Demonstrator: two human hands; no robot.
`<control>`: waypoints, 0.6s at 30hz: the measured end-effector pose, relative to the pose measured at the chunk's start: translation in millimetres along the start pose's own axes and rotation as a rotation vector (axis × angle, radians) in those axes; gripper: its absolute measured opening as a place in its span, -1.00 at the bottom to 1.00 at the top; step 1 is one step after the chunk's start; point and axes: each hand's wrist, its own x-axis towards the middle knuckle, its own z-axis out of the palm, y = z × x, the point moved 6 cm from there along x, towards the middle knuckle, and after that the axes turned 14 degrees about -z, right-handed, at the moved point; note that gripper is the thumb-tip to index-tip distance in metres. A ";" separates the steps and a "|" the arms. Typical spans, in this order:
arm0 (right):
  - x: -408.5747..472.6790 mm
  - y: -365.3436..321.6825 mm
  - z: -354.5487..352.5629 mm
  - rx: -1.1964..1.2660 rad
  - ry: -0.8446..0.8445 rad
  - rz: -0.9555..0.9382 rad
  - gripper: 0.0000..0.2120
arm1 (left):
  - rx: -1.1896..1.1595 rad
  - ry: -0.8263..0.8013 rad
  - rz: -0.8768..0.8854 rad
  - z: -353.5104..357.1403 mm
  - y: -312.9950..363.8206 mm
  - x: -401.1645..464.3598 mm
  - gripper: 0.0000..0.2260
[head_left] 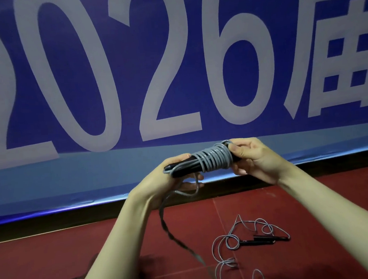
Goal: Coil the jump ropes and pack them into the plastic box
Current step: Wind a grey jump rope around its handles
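left hand grips wound jump rope handles; right hand clamps coil; floor open

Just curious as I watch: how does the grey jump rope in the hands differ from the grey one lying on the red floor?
The held grey jump rope is wound in tight turns around its black handles; the grey jump rope on the red floor sprawls in loose loops. The held one is gripped at both ends by the left hand and right hand, with a tail hanging; the floor one lies untouched. Both have grey cord and black handles.
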 end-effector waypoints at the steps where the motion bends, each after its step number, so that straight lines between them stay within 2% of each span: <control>1: 0.5 1.2 1.0 -0.001 0.017 -0.006 -0.50 | 0.017 0.019 0.013 -1.5 1.4 -0.7 -0.78; 4: 2.0 2.4 3.7 -0.038 0.079 -0.010 -0.68 | 0.053 0.062 0.028 -4.5 10.1 -6.6 -0.78; 9: 4.7 3.4 5.7 -0.018 0.214 0.000 -0.66 | 0.086 0.178 -0.015 -7.8 12.5 -4.4 -0.77; 14: 7.4 0.0 8.6 0.037 0.333 -0.023 -0.75 | 0.055 0.294 0.112 -2.3 17.1 -0.8 -0.73; 18: 7.5 2.0 7.0 0.045 0.417 -0.025 -0.72 | 0.041 0.249 0.103 -0.8 15.2 7.3 -0.79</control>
